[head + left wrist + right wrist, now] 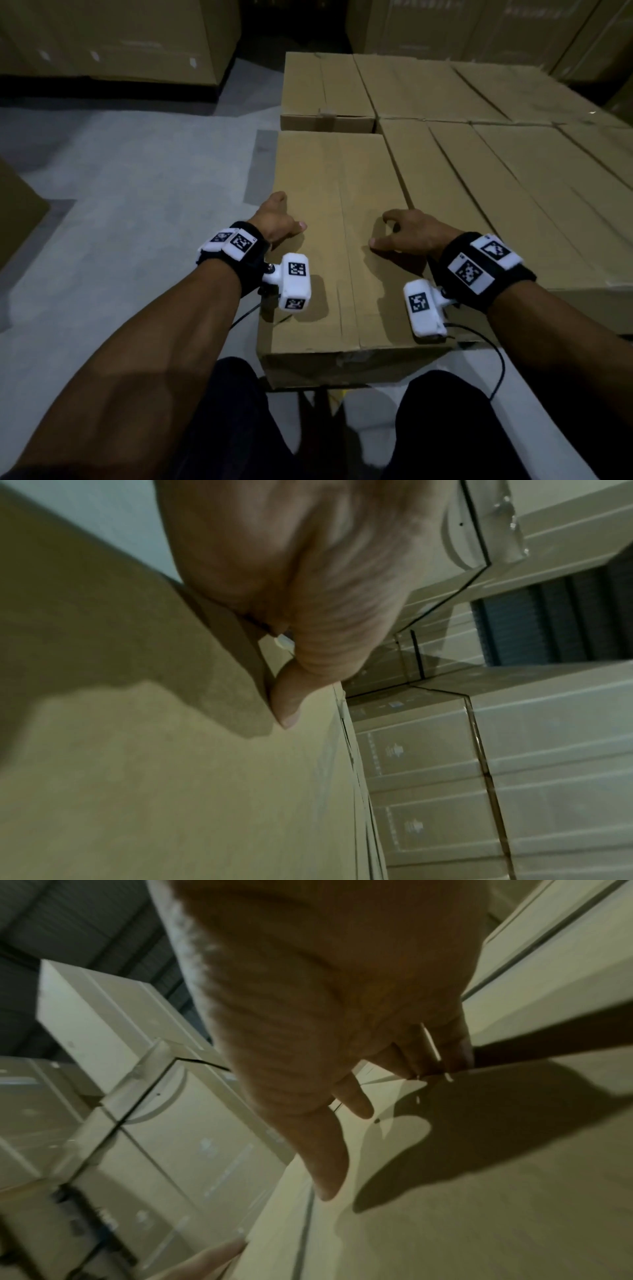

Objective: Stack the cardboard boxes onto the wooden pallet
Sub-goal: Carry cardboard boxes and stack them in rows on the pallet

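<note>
A long cardboard box [342,205] lies flat in front of me, at the near left of a layer of like boxes. My left hand [274,219] holds its left edge, thumb [287,707] flat on the top face [171,777] and the fingers turned down over the side. My right hand [407,229] sits at the box's right edge with its fingers [441,1053] curled and hooked into the seam against the neighbouring box; its thumb [329,1177] hovers just above the top. The pallet is hidden beneath the boxes.
More flat boxes [496,205] fill the layer to the right, and another [325,89] lies beyond. Tall stacks of cartons [120,34] stand at the back, and one box corner [17,212] juts in at the left. Grey concrete floor [137,164] runs along the left.
</note>
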A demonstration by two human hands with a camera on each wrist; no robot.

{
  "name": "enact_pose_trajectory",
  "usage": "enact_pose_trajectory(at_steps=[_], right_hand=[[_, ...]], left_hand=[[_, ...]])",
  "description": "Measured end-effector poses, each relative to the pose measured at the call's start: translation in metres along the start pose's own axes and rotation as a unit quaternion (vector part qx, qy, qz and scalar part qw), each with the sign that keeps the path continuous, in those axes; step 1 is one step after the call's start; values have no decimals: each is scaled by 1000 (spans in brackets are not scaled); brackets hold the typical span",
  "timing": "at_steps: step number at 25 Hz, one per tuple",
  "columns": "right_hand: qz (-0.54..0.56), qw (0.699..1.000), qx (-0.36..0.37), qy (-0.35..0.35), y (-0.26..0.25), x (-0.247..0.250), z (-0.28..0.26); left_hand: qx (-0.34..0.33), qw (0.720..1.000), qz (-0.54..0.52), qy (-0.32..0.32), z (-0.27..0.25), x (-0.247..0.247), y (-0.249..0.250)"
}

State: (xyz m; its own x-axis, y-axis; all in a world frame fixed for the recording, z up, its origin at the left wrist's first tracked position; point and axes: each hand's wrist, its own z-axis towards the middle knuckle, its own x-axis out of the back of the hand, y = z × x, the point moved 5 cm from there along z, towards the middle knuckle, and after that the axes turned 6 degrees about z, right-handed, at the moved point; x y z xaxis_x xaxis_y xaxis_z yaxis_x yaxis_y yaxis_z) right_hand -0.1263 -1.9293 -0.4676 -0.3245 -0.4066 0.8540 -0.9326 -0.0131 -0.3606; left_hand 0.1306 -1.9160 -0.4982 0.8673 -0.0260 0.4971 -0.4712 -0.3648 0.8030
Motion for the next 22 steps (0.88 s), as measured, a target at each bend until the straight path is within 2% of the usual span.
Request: enact_pose_trajectory(at_steps=[2, 7, 11, 15, 17, 22], right_hand=[[-24, 999, 27, -21, -9, -7, -24], [-65, 991, 85, -86, -39, -48, -92], [-131, 978, 129, -94, -49, -87, -121], [-142, 978, 142, -51, -45, -103, -125], [-121, 982, 147, -11, -43, -100, -125], [-98, 986, 134, 25, -35, -90, -121]], left_hand=[[14, 999, -27, -11, 2, 0, 1], [31, 999, -16, -25, 3, -1, 3], [36, 998, -33, -29, 0, 1, 1], [36, 999, -35, -17, 0, 1, 3], [30, 999, -19, -10, -1, 1, 5], [34, 999, -1, 1, 3, -2, 10]])
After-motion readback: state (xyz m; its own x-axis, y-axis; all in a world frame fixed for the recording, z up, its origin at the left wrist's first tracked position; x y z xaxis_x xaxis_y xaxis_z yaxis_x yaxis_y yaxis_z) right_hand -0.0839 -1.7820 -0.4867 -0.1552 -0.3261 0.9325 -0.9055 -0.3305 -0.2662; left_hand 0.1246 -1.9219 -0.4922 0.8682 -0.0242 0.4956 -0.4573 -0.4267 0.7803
